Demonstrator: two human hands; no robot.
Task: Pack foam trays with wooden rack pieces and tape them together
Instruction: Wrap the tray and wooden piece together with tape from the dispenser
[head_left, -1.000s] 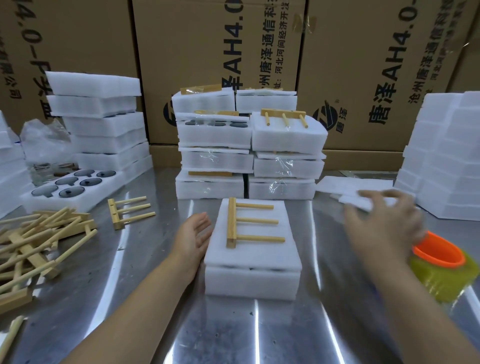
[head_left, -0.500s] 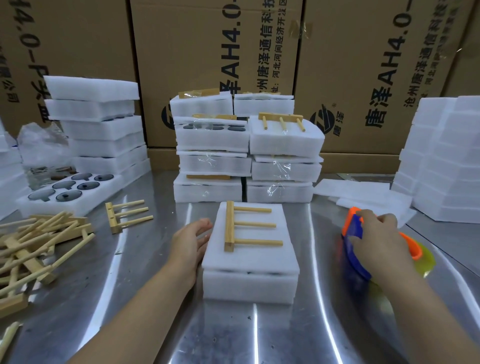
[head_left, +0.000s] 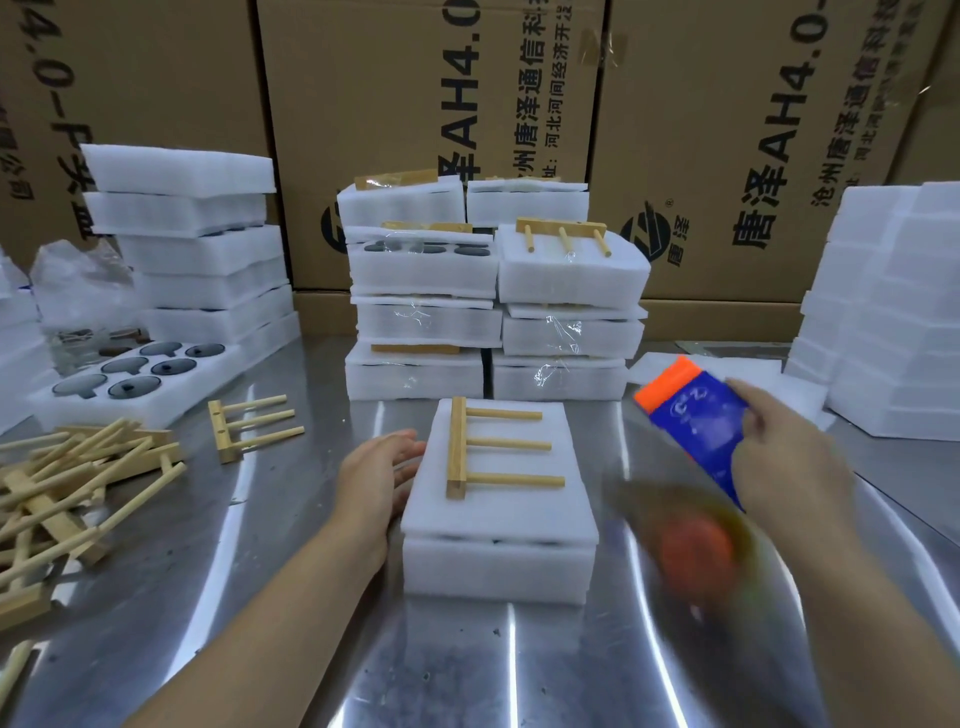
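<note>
Right hand (head_left: 789, 467) grips tape dispenser (head_left: 696, 421) (roll (head_left: 693, 543) motion-blurred).

shiny metal table (head_left: 519, 675) with light streaks, tall printed cardboard boxes (head_left: 431, 104) forming the back wall

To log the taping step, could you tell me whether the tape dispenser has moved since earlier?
Yes. The right hand has carried the dispenser left, away from the right foam stack and toward the foam pack.
</note>
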